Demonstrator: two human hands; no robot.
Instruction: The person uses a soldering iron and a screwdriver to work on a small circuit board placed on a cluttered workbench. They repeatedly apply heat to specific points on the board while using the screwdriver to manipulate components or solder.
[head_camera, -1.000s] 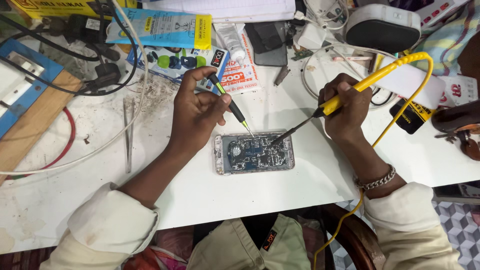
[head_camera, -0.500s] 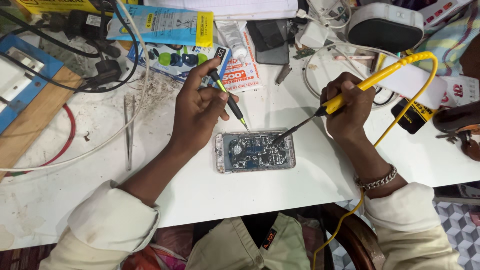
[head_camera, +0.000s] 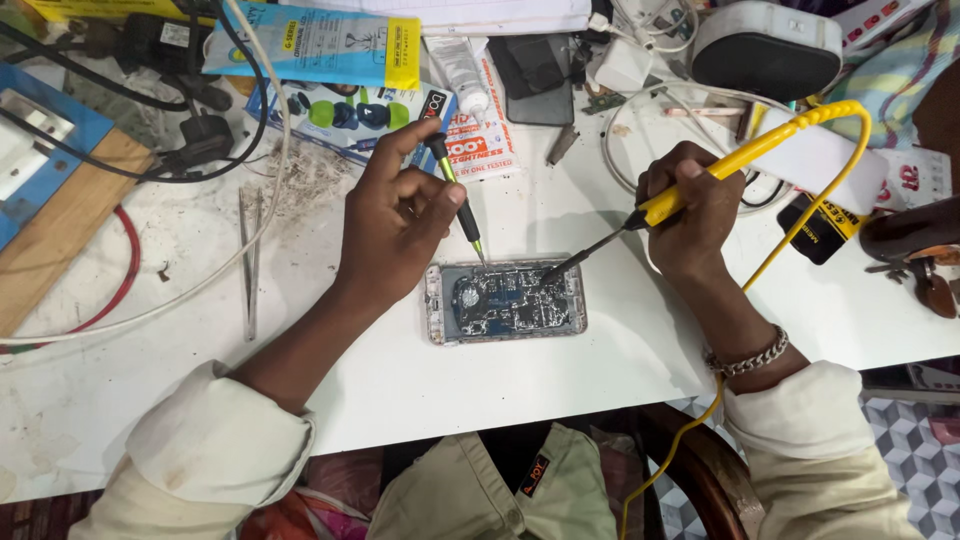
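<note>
An opened phone (head_camera: 508, 302) lies flat on the white table (head_camera: 420, 380), its circuit board showing. My left hand (head_camera: 395, 225) grips a thin screwdriver (head_camera: 456, 200) with a dark handle, its tip just above the phone's upper edge. My right hand (head_camera: 690, 205) holds a yellow-handled soldering iron (head_camera: 690, 190); its dark tip touches the board near the phone's upper right. A yellow cord (head_camera: 800, 215) runs from the iron's handle down past my right wrist.
Metal tweezers (head_camera: 250, 265) lie left of my left arm. Packets, a tube and black cables crowd the table's back. A blue and wooden box (head_camera: 50, 190) stands at far left, a white rounded device (head_camera: 765, 50) at back right, a white cable coil (head_camera: 620, 130) near it.
My left hand has lifted the screwdriver tip off the board and drawn it up toward the phone's top edge. The soldering iron tip stays on the board.
</note>
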